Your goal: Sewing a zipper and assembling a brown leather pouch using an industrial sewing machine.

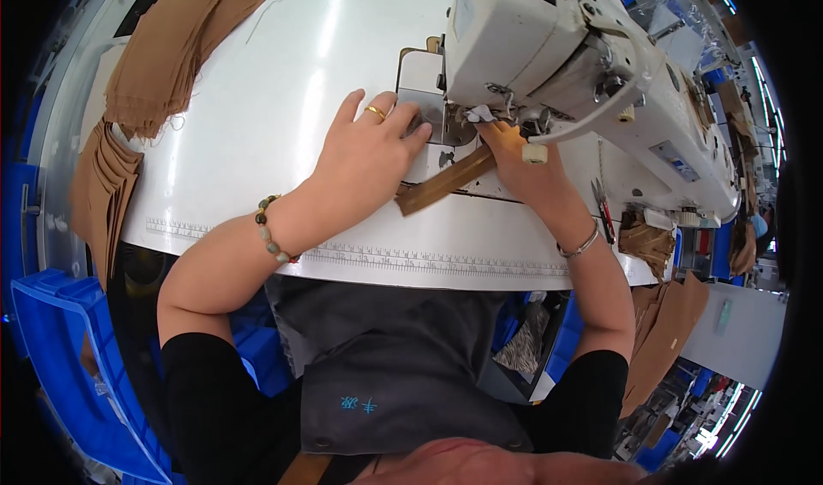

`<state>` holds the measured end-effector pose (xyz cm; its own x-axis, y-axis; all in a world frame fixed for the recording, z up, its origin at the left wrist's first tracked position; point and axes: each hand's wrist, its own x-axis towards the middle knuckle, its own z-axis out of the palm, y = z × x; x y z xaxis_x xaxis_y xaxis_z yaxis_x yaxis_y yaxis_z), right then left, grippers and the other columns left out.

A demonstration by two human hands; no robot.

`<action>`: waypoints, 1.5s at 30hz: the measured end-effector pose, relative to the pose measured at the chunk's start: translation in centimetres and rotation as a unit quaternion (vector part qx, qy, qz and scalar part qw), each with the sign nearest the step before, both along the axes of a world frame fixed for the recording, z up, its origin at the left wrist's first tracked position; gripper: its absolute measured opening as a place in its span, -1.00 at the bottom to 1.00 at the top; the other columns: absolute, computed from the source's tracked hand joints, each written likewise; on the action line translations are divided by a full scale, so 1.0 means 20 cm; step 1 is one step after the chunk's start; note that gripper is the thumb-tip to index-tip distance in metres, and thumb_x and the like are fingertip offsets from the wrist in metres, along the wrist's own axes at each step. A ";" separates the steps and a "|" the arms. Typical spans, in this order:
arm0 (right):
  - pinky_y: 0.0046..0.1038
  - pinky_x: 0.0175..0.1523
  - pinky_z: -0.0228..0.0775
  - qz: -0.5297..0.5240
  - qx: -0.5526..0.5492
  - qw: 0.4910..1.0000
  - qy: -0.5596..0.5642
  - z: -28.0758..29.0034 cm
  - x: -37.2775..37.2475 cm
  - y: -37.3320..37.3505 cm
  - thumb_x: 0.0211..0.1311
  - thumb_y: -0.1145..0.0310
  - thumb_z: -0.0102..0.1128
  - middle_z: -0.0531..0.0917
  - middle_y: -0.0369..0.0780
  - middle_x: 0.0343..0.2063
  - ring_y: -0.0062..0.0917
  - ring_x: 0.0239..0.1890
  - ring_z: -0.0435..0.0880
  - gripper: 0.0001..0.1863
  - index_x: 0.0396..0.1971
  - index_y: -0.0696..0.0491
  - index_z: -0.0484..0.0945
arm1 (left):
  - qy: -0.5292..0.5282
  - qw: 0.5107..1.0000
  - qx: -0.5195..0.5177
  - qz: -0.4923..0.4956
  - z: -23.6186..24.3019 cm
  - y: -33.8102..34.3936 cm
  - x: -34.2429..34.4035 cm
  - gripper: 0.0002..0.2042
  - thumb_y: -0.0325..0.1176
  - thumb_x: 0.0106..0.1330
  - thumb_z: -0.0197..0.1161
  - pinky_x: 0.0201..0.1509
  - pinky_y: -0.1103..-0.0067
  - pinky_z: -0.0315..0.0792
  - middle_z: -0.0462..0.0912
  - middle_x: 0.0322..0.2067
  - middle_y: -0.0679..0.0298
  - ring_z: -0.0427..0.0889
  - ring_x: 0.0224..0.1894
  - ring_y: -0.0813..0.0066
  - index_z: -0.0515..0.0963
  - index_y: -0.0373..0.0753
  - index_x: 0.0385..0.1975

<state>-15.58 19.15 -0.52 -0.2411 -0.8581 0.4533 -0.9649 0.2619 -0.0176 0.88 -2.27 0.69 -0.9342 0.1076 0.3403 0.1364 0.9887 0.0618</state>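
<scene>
A white sewing machine point(549, 48) stands on the white table, its head over the metal needle plate point(424, 112). My left hand point(369, 155) lies palm down beside the needle area, fingers apart, with fingertips over the plate and nothing visible in them. Close to the needle, partly beneath the machine head, is my right hand point(519, 163). Its fingers close on the upper end of a narrow brown fabric strip point(446, 182). The strip's other end lies slantwise toward the table's front edge. The machine head hides part of the right fingertips.
Brown fabric pieces point(176, 52) are stacked at the far left, with another folded stack point(105, 193) hanging over the table edge. A printed ruler point(429, 262) runs along the front edge. Red-handled snips point(604, 210) and a brown bundle point(647, 243) lie right. A blue bin point(73, 313) stands left.
</scene>
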 end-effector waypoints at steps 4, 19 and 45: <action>-0.44 -0.43 0.50 0.001 0.157 0.986 0.060 0.08 0.18 0.05 0.19 0.47 0.16 0.69 -0.18 0.19 -0.51 -0.51 0.66 -0.43 0.27 0.14 0.54 | 0.022 1.000 -0.003 0.019 0.01 -0.05 -0.02 -0.53 -0.51 0.09 0.35 0.40 0.14 0.36 0.61 0.15 0.30 0.52 0.26 0.27 0.69 -0.15 0.09; -0.45 -0.42 0.49 0.224 0.014 0.971 -0.087 0.09 0.37 -0.02 0.05 0.44 0.30 0.59 -0.22 -0.26 -0.51 -0.49 0.58 -0.80 -0.29 0.11 0.55 | 0.009 0.999 -0.035 0.014 -0.01 -0.09 -0.10 -0.52 -0.51 0.07 0.38 0.43 0.17 0.37 0.68 0.11 0.40 0.59 0.23 0.29 0.69 -0.11 0.08; -0.43 0.02 0.65 0.246 -0.088 0.965 0.038 0.04 0.38 -0.07 0.03 0.47 0.32 0.69 -0.18 -0.23 -0.37 -0.11 0.73 -0.80 -0.30 0.13 0.61 | 0.128 0.965 -0.078 0.214 0.03 -0.82 -0.13 -0.72 -0.26 0.40 0.31 0.05 0.32 0.62 0.74 0.06 0.28 0.71 0.06 0.19 0.69 -0.11 0.06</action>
